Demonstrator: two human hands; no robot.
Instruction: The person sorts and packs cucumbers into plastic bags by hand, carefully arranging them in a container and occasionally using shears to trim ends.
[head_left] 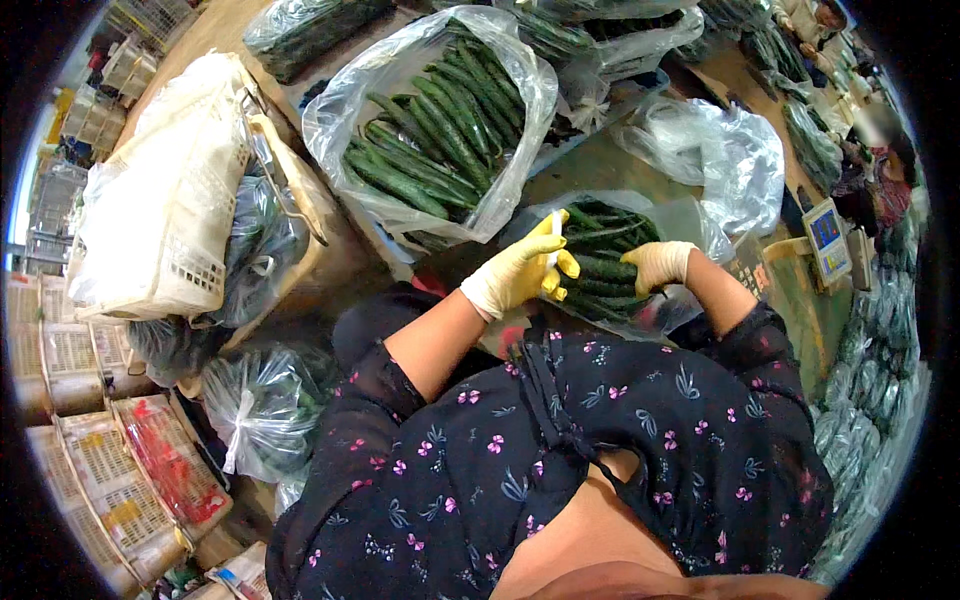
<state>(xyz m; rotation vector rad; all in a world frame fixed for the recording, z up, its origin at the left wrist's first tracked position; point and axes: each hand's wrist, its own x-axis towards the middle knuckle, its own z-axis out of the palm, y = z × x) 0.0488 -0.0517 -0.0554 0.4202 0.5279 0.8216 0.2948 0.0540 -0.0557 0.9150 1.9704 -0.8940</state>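
Two open clear plastic bags of cucumbers are seen in front of the person. The large bag [328, 118] is packed with long dark green cucumbers [440, 120], laid side by side at a slant; its mouth is spread wide. Nearer the body, the smaller bag [688, 218] is filled with more cucumbers [605, 268], worked over by both gloved hands. The left hand [515, 268] is held over its left side, fingers half curled and a little apart; a narrow white item [556, 240] is seen by the thumb, its kind and whether it is gripped cannot be told. The right hand [662, 267] is bent over the cucumber ends at the right, fingers curled and touching; firmness of hold cannot be told. Beyond it, a crumpled clear bag [745, 165] is left on the greenish counter [575, 178], and a scale [828, 240] with a blue display is placed at the right. At the left, a white crate [165, 225] is partly draped in plastic; below, a knotted bag [262, 415] and stacked crates [95, 490] are seen, one red-smeared. Filled bags [870, 385] are heaped along the right edge; another person [885, 180] is partly visible at upper right.
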